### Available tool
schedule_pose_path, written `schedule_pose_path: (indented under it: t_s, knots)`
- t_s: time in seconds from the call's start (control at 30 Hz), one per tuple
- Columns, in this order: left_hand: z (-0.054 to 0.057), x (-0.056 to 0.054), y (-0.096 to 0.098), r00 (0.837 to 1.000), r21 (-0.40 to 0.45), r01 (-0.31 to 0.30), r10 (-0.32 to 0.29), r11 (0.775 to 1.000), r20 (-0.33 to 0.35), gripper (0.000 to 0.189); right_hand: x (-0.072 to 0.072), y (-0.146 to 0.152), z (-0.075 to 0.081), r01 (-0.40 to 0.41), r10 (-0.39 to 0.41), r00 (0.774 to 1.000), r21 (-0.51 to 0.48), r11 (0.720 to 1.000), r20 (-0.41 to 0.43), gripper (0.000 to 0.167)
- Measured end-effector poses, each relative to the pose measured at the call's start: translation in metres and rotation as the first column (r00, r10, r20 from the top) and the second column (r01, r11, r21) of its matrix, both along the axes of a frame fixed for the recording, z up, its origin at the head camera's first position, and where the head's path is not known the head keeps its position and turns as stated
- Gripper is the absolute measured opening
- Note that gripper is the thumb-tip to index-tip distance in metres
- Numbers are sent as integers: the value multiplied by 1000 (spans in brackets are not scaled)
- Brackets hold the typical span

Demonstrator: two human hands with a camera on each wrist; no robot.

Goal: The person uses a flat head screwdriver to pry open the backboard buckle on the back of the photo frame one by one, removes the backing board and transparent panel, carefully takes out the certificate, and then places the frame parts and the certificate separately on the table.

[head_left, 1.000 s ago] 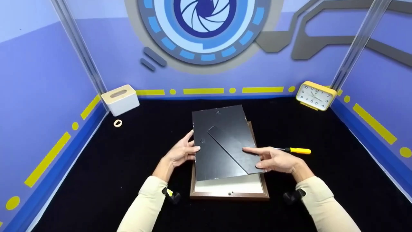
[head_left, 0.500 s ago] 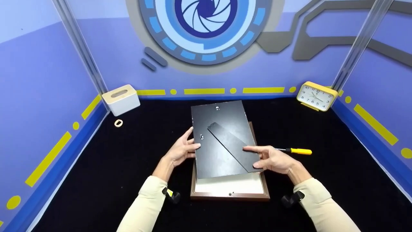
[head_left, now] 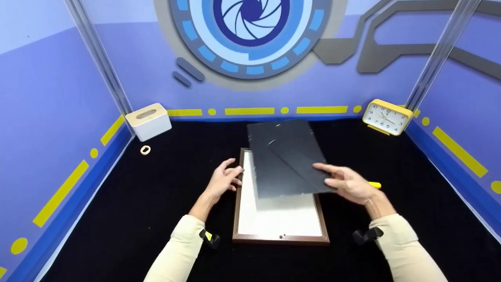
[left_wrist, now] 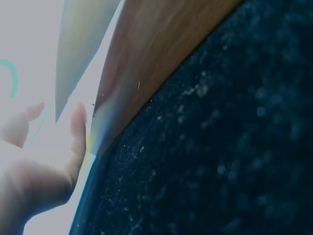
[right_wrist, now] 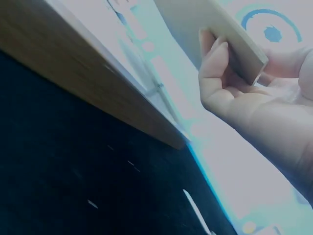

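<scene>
So I've got this black backing board (head_left: 287, 162) up in the air over the upper right part of a brown picture frame (head_left: 258, 237), stand side facing up. It's a bit blurry in the head view, but the right wrist view shows a clear gap between board and frame, so nothing's resting on the frame there.

My right hand (head_left: 352, 186) is what's got it: I'm pinching the board near its lower right corner, fingers curled round the edge. I'd guess that edge is just the handy one, being thin and on my right, and a one-sided hold keeps the rest of the board out of my way.

My left hand (head_left: 222, 181) isn't gripping anything. Fingers are loose, right by the frame's left side; can't tell if they're actually touching it. Handy spot for steadying the frame, I reckon. The frame lies flat with the white sheet (head_left: 274, 223) inside it showing, its short side toward me, which makes both long sides easy to reach.

Past my right wrist a yellow handle (head_left: 375, 185) pokes out, mostly hidden, close enough to grab. Way off left there's a little wooden ring (head_left: 145, 150) just in front of a tissue box (head_left: 149, 123), and a yellow alarm clock (head_left: 387, 117) sits back right, both corner items well away from the work.
</scene>
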State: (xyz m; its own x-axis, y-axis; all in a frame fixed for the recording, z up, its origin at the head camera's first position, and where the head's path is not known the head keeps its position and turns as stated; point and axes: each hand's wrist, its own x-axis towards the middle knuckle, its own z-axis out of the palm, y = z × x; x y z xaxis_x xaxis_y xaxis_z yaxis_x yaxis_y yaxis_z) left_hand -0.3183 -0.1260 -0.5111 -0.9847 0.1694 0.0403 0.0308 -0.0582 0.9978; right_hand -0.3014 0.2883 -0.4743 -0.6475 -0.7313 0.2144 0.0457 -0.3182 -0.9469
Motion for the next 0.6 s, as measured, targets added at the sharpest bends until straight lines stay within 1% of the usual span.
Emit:
schedule_pose_path:
  t_s: [0.07, 0.13, 0.17, 0.2, 0.23, 0.27, 0.3, 0.37, 0.43, 0.5, 0.53, 0.6]
  knots:
    - [0, 1, 1, 999, -99, 4, -9, 995, -53, 67, -2, 10, 3, 60, -60, 998, -4, 998, -9, 53]
    - [1, 4, 2, 995, -193, 8, -28, 981, -99, 68, -4, 20, 5, 125, -125, 992, -22, 992, -19, 54]
    - [3, 5, 2, 992, -242, 12, -43, 970, -122, 68, -6, 26, 6, 155, -156, 988, -38, 987, -18, 54]
    - [4, 6, 2, 989, -298, 12, -56, 954, -140, 69, -8, 32, 7, 184, -185, 983, -57, 981, -15, 54]
    - [6, 7, 3, 984, -365, 8, -72, 931, -162, 69, -10, 38, 7, 210, -211, 977, -78, 975, -11, 55]
    - [7, 9, 3, 978, -434, 4, -93, 901, -185, 70, -13, 45, 8, 229, -231, 973, -103, 968, -5, 55]
    - [8, 10, 3, 972, -511, -2, -118, 859, -202, 72, -16, 51, 8, 249, -250, 968, -121, 961, 3, 55]
    - [10, 14, 4, 960, -648, -10, -174, 761, -219, 75, -21, 63, 8, 277, -277, 961, -146, 950, 20, 54]
    - [11, 17, 5, 952, -741, -4, -224, 671, -209, 78, -27, 76, 9, 298, -296, 954, -151, 943, 34, 52]
    - [12, 20, 6, 948, -794, 22, -266, 608, -177, 78, -32, 88, 9, 313, -309, 950, -136, 940, 48, 50]
    - [13, 21, 7, 946, -805, 41, -282, 592, -159, 78, -35, 93, 9, 318, -313, 948, -124, 940, 56, 49]
    - [14, 22, 8, 941, -821, 73, -312, 567, -132, 77, -39, 104, 9, 331, -324, 943, -102, 938, 80, 47]
